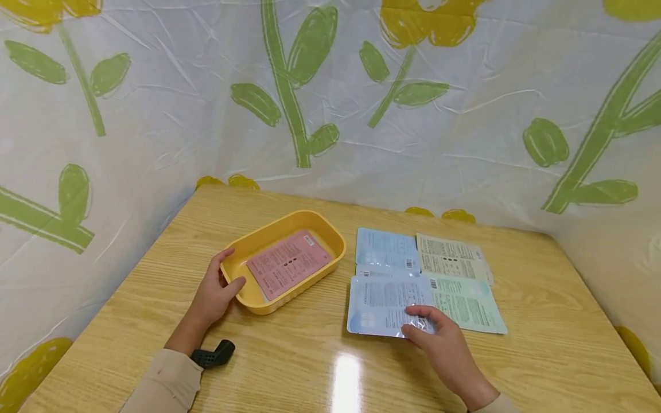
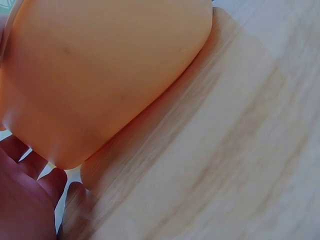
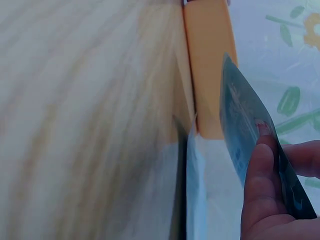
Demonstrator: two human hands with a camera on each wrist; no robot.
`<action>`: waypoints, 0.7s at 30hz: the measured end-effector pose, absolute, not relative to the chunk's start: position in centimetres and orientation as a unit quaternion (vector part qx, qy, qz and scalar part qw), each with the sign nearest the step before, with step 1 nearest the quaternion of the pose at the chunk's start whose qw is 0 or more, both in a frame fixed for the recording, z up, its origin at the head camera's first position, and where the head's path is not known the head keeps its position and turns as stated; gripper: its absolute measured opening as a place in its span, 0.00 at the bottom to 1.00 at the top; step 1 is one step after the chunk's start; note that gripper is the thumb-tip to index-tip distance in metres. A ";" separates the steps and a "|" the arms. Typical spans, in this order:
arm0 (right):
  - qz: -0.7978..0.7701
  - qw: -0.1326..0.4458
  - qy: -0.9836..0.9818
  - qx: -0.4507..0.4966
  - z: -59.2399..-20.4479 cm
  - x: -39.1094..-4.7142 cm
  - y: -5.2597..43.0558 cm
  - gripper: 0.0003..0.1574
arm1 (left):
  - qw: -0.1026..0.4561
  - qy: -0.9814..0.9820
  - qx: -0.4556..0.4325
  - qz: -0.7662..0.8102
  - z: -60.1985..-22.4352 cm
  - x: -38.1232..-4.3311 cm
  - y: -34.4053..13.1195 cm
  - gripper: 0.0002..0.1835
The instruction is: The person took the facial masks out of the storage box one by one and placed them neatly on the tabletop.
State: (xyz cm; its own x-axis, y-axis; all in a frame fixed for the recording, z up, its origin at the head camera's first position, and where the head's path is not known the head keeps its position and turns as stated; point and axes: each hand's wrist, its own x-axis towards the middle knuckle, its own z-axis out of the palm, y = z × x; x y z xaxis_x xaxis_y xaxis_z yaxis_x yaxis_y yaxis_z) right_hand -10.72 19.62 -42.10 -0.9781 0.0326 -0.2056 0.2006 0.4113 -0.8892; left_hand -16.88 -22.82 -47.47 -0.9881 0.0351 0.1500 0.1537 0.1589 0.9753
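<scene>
My left hand point(image 1: 214, 292) grips the left end of a yellow plastic bin point(image 1: 330, 269), thumb over the rim and fingers along the outside. In the left wrist view the bin's outer wall point(image 2: 115, 75) fills the upper left beside the fingers. A pink printed packet point(image 1: 289, 261) lies flat inside the bin. My right hand point(image 1: 444, 344) pinches a light blue flat packet point(image 1: 382, 301) by its lower right corner. The right wrist view shows this packet point(image 3: 240, 115) lifted clear of the table, held between thumb and fingers.
Behind the held packet lie a blue packet point(image 1: 384, 246), another mostly covered one, a cream packet point(image 1: 454, 258) and a pale green packet point(image 1: 470, 304). All rest on the wooden table point(image 1: 289, 355). A flower-printed curtain point(image 1: 196, 103) borders the back and sides.
</scene>
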 end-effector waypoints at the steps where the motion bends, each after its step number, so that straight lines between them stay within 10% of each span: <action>1: -0.534 0.083 0.838 0.076 -42.2 -10.5 19.8 0.27 | 0.046 -0.761 -0.061 -0.645 -47.5 -16.9 -22.8 0.37; 21: -0.487 0.140 0.847 0.160 -44.3 -7.8 21.2 0.30 | 0.048 -0.765 -0.062 -0.639 -47.3 -16.8 -22.7 0.37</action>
